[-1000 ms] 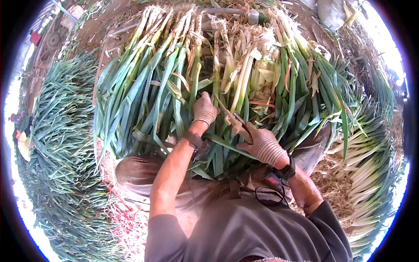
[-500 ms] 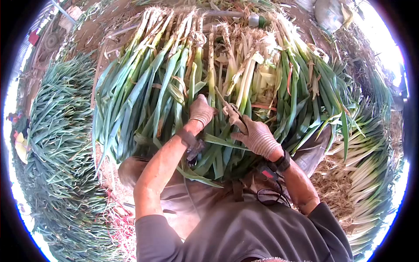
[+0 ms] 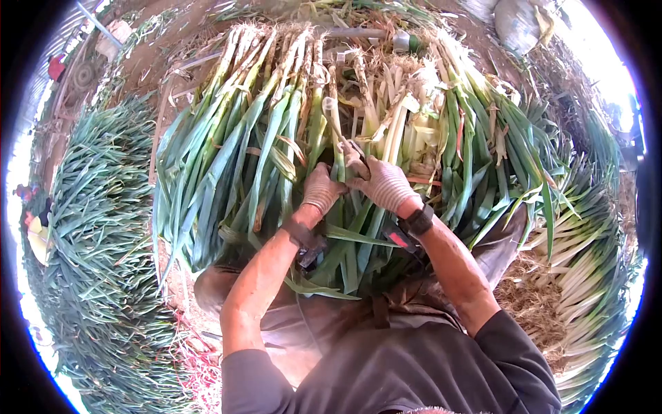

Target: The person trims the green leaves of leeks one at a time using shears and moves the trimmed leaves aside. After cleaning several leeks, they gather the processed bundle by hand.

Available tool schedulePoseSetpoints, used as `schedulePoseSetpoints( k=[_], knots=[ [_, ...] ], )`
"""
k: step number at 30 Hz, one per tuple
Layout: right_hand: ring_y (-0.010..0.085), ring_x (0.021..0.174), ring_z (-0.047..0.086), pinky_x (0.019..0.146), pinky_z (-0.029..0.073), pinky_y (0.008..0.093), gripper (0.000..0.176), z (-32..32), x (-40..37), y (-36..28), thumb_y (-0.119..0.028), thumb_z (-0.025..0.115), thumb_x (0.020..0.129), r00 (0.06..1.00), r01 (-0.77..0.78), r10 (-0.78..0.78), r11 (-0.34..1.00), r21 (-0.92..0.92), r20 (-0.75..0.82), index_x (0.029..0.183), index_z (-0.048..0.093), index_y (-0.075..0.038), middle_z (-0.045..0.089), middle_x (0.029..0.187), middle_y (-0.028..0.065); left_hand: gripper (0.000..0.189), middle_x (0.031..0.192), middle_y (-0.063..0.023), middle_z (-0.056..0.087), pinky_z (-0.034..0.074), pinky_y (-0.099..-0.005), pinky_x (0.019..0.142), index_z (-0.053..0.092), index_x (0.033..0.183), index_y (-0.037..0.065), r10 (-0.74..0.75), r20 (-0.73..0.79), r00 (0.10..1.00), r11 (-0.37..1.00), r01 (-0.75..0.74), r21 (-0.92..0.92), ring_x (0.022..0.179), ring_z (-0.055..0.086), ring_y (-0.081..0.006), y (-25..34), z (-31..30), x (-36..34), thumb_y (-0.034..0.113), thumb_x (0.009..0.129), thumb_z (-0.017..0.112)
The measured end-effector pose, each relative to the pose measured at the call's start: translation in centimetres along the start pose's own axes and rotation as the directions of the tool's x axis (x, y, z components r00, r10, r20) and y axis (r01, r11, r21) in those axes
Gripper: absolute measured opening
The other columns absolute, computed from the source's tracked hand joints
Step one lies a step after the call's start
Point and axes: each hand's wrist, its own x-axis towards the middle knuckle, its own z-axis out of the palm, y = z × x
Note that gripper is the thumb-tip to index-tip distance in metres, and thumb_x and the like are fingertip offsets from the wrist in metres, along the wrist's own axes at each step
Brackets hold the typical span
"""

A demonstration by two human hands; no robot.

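A wide row of leeks lies in front of me, roots away from me and green leaves toward my lap. My left hand, in a striped glove, is closed around a leek near the middle of the row. Close beside it, my gloved right hand grips the handle of a slim knife-like tool. The tool's narrow end points away from me, along the leek. Both hands nearly meet at this stalk, and their fingertips are partly hidden among leaves.
To the left spreads a large bank of green leek tops. On the right lie cleaned leeks with pale stems and a mass of roots. Red and white strings lie at lower left. A pale sack stands at the back right.
My right hand has moved up and left with the tool, closer to my left hand. The left hand stays by the same stalk; the whole view has shifted slightly downward.
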Motion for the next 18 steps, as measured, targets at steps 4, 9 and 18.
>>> schedulePoseSetpoints(
  k=[4,9,18],
  knots=[
    [0.0445,0.092,0.068,0.082,0.054,0.0503,0.058,-0.4,1.7,-0.1,-0.054,0.071,0.085,0.997,-0.064,0.064,0.998,-0.018,-0.047,0.108,0.063,0.0,0.07,0.094,0.0252,0.052,0.103,-0.0135,0.072,0.053,-0.0341,0.084,0.063,0.113,-0.006,0.003,0.088,0.996,0.984,0.013,-0.18,0.092,0.067,-0.0201,-1.1,0.3,0.7,0.01,0.07,0.086],
    [0.0431,0.088,0.067,0.079,0.053,0.0489,0.056,-0.6,5.2,1.0,-0.052,0.072,0.084,0.995,0.052,-0.054,0.998,-0.029,-0.083,0.095,0.064,0.002,0.068,0.088,0.0264,0.051,0.096,-0.0141,0.071,0.054,-0.0344,0.08,0.062,0.111,-0.006,-0.05,0.128,0.991,0.964,0.081,-0.255,0.086,0.067,-0.021,0.6,-0.6,-0.6,0.009,0.068,0.086],
    [0.0399,0.091,0.07,0.083,0.054,0.0469,0.059,-0.7,9.2,1.3,-0.056,0.07,0.085,0.999,0.021,-0.018,0.999,0.046,-0.051,0.105,0.072,-0.001,0.072,0.094,0.0239,0.046,0.096,-0.0106,0.07,0.053,-0.0325,0.082,0.063,0.111,-0.006,0.013,0.222,0.975,0.896,0.087,-0.435,0.085,0.064,-0.0178,0.2,-1.0,-0.7,0.008,0.072,0.084]
  ],
)
